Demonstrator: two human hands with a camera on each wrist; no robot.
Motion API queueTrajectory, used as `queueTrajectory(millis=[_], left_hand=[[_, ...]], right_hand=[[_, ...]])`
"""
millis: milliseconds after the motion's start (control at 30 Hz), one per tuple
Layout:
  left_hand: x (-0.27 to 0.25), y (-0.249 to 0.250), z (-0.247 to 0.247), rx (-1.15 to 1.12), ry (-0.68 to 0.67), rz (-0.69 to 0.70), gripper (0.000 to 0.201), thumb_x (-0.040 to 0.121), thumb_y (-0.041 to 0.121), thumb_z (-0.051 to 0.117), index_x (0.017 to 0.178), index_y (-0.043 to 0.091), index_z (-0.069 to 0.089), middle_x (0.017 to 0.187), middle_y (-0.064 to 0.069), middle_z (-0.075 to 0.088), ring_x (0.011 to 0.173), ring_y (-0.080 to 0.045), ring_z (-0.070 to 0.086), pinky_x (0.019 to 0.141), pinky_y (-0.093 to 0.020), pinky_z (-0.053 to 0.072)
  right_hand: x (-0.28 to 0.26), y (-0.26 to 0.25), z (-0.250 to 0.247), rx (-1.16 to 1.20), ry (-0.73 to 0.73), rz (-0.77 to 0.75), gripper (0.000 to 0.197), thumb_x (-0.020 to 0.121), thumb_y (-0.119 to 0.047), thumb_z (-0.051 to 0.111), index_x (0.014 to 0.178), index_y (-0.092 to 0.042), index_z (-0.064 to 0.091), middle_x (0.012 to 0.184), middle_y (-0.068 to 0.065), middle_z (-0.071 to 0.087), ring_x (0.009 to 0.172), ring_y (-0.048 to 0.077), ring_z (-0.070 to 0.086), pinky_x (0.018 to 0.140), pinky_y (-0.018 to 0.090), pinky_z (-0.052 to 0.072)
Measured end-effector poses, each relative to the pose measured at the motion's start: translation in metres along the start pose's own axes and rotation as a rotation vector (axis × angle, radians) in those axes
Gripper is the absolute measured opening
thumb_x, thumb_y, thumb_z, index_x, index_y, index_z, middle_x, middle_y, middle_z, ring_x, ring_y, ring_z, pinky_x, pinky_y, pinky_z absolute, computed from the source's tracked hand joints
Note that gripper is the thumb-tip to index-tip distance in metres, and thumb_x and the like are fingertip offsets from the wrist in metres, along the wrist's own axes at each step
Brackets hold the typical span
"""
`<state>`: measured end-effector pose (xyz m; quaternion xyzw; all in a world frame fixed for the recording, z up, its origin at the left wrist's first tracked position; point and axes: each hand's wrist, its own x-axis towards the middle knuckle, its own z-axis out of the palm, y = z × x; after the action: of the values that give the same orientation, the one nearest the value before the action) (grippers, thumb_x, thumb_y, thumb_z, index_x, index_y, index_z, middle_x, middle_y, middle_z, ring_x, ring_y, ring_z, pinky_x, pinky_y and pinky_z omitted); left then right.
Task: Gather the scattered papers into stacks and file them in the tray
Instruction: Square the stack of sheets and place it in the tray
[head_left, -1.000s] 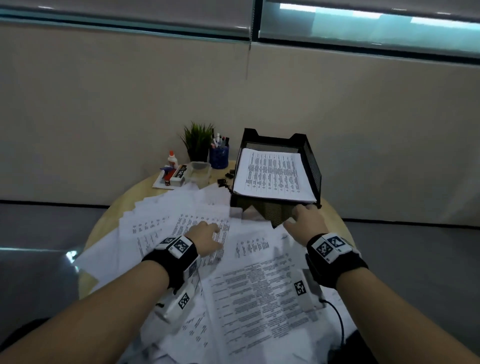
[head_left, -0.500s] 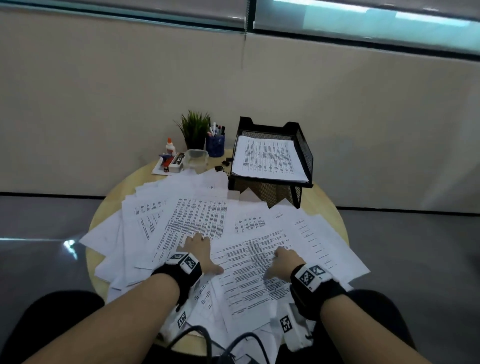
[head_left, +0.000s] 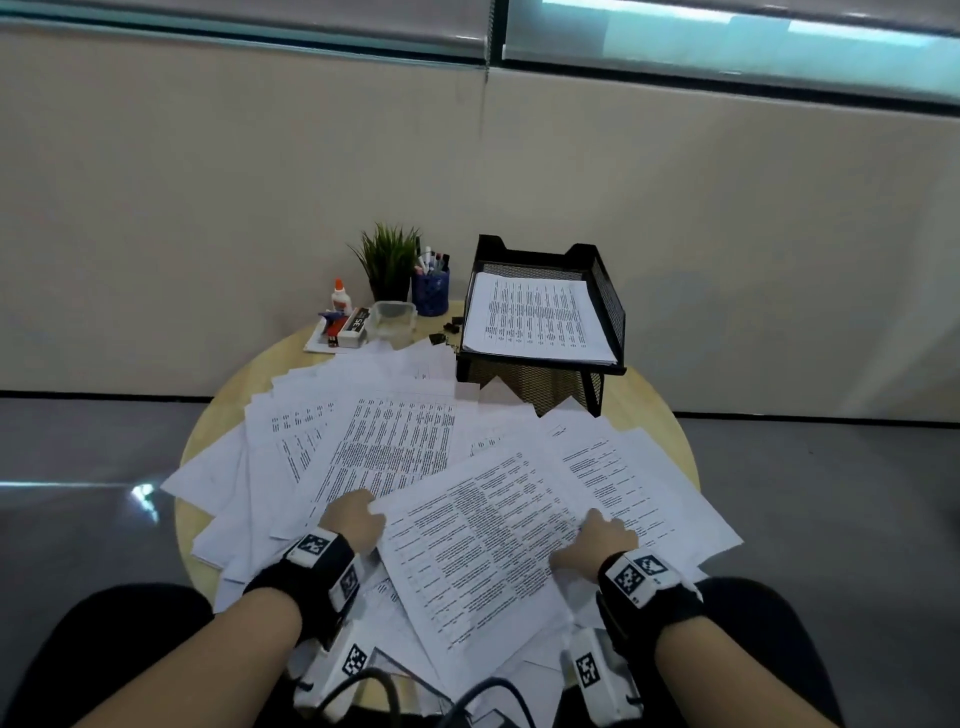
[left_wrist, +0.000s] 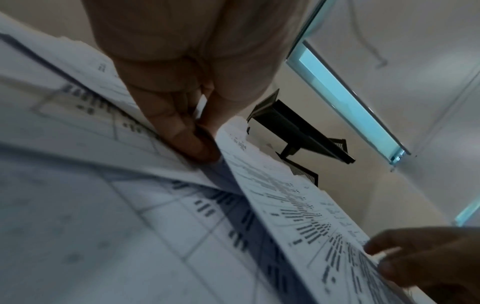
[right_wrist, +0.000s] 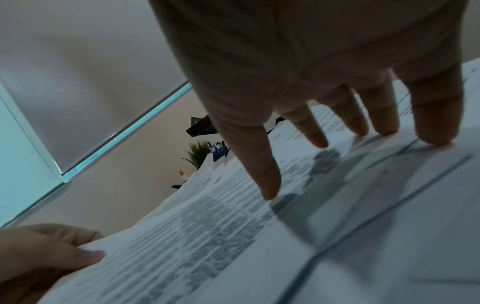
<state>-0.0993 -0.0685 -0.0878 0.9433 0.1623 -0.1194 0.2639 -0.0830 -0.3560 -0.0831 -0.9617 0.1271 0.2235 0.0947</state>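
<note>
Pinching the left edge of the top printed sheet (head_left: 478, 545) is the left hand (head_left: 353, 522), thumb on top and fingers curled beneath, so that grip is clamped on the sheet. Over at 3 o'clock of the same page, the right hand (head_left: 597, 540) lies with its fingers (right_wrist: 319, 131) spread and straight, tips pressing down on the paper, a grip held apart. The sheet is white, dense with rows of small black print in columns, too fine and blurred to read. It sits on a fan of scattered papers (head_left: 374, 447) covering the near half of the round wooden desk (head_left: 649, 415). At 1 o'clock stands the black mesh tray (head_left: 605, 301), a neat stack of printed pages already in its upper tier. At 11 o'clock: a small potted plant (head_left: 389, 260), a blue pen cup (head_left: 430, 293), a glue bottle (head_left: 340, 299) with orange cap, and a clear tub (head_left: 394, 317); their labels are not legible.
</note>
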Motion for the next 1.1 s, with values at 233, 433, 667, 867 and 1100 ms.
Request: queueTrajectory(millis=[233,433,667,867,1100], left_hand=[[0.000,-0.020,-0.010,0.036,0.019,-0.091,0.018,0.081,0.030,0.061,0.070,0.021,0.051,0.084,-0.002,0.059,0.080,-0.021,0.057,0.063,-0.023,0.043],[0.017,-0.036,-0.039,0.052,0.100,-0.327,0.056,0.081,0.039,0.061,0.125,0.007,0.045,0.122,-0.016,0.049,0.110,-0.032,0.053,0.089,-0.036,0.048],[0.028,-0.041,-0.042,-0.043,-0.009,-0.312,0.063,0.080,0.021,0.071,0.133,0.005,0.041,0.133,-0.014,0.049,0.119,-0.030,0.051,0.090,-0.029,0.043],[0.026,-0.040,-0.032,-0.055,-0.006,-0.225,0.043,0.086,0.013,0.058,0.127,0.014,0.046,0.126,-0.009,0.055,0.108,-0.026,0.056,0.084,-0.026,0.045],[0.023,-0.011,-0.028,-0.188,0.005,-0.334,0.074,0.082,0.043,0.068,0.132,-0.005,0.041,0.134,-0.022,0.047,0.118,-0.034,0.052,0.084,-0.031,0.045]], right_hand=[[0.007,0.000,0.003,0.119,0.054,0.021,0.069,0.073,-0.040,0.069,0.126,-0.011,0.036,0.112,0.011,0.052,0.099,0.027,0.056,0.062,0.026,0.043],[0.003,-0.006,0.006,0.015,0.019,0.079,0.072,0.076,-0.040,0.065,0.133,-0.010,0.032,0.126,0.013,0.049,0.116,0.030,0.048,0.089,0.033,0.045],[0.005,-0.008,0.007,0.047,0.035,0.077,0.075,0.070,-0.040,0.070,0.129,-0.011,0.033,0.121,0.014,0.045,0.113,0.032,0.046,0.075,0.032,0.039],[0.009,-0.017,0.006,0.168,0.082,0.038,0.074,0.073,-0.034,0.073,0.131,-0.011,0.033,0.119,0.013,0.045,0.107,0.030,0.051,0.079,0.033,0.051],[0.008,-0.022,0.008,0.180,0.109,0.076,0.083,0.076,-0.031,0.070,0.141,-0.011,0.021,0.132,0.015,0.042,0.123,0.033,0.040,0.090,0.035,0.041]])
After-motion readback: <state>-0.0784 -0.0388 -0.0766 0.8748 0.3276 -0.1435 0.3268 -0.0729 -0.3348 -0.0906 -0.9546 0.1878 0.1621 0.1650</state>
